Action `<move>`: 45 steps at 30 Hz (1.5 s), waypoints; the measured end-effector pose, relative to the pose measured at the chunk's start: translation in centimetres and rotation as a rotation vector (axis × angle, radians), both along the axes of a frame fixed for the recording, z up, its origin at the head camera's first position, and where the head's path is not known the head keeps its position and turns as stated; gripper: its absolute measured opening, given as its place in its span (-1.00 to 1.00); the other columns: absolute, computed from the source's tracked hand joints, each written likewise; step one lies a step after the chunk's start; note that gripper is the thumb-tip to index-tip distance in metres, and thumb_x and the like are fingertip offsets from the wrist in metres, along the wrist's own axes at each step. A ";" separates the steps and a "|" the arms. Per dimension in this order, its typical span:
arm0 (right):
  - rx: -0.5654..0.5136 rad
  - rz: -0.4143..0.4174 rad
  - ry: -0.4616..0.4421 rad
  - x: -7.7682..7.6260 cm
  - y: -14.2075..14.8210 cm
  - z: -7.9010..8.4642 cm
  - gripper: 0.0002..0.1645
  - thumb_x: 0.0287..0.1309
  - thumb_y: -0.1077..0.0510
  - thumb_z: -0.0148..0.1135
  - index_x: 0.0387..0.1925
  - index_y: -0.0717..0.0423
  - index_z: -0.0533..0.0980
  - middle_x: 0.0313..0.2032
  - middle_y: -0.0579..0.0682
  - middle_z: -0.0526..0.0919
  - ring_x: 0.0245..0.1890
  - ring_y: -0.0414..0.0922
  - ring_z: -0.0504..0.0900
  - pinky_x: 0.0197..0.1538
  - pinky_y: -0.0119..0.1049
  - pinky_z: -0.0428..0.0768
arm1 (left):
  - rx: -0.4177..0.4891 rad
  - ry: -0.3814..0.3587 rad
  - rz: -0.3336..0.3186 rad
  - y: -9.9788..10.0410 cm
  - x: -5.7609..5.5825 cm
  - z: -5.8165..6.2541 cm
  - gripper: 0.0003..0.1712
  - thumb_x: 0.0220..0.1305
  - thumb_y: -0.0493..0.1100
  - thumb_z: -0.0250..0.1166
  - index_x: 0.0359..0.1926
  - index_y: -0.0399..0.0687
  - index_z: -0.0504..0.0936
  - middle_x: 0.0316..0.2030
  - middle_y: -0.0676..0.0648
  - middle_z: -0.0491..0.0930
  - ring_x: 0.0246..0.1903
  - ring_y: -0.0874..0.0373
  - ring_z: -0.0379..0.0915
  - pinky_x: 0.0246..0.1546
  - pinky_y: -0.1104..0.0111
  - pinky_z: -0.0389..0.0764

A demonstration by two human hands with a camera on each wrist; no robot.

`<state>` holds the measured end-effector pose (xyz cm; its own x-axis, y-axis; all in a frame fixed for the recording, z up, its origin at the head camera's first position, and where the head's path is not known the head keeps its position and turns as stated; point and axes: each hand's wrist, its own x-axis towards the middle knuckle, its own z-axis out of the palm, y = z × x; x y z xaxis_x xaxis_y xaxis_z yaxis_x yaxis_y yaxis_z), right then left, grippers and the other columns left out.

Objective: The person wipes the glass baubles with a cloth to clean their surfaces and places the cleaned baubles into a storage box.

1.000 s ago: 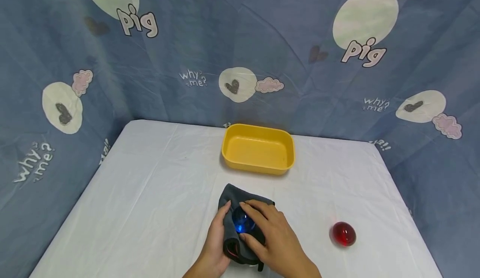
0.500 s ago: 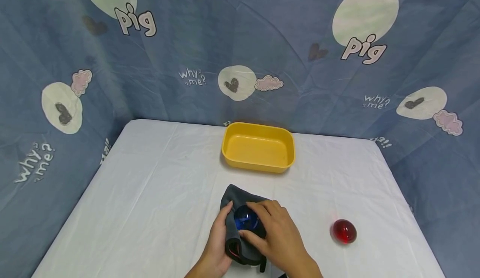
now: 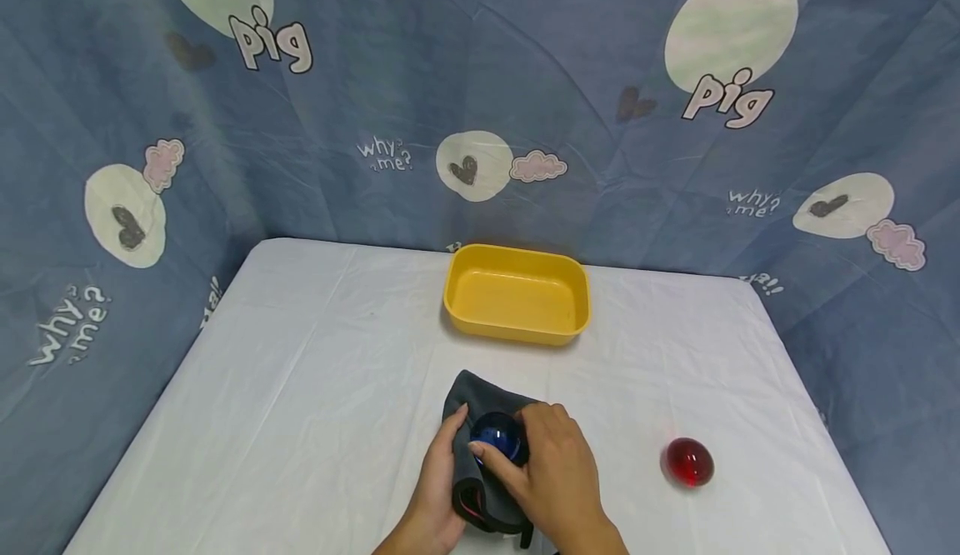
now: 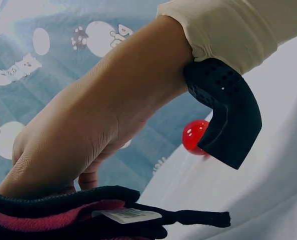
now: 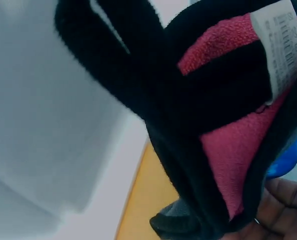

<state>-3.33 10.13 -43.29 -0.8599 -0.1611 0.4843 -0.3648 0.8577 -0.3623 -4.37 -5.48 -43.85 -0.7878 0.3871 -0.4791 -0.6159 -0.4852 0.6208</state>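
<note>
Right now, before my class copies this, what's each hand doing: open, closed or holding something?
Left hand: holding the folded grey cloth.
Right hand: holding the blue ball against that cloth.

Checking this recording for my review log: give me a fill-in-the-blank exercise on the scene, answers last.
The right hand holds the ball coloured ____.
The left hand holds the cloth, whose inner side looks ____ in the right wrist view.
The red ball lies to the ____ of both hands.
The tray beyond them is coloured ____.
Missing words: blue; pink; right; yellow.
</note>
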 end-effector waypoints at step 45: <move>0.010 0.167 -0.176 0.2 1.7 0.7 -0.25 0.27 -0.42 0.34 0.13 0.10 0.59 -0.12 -0.14 0.65 -0.08 -0.25 0.55 0.03 -0.19 0.64 | -0.030 0.002 0.007 0.0 0.0 -0.1 -0.06 0.58 0.38 -0.13 0.63 -0.18 -0.02 0.45 -0.17 0.31 0.25 0.13 0.41 0.34 0.22 0.39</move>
<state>-3.10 11.79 -42.57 -0.8921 -0.3118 0.3271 -0.4336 0.7947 -0.4247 -4.37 -5.50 -43.93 -0.7913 0.3672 -0.4888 -0.6114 -0.4703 0.6365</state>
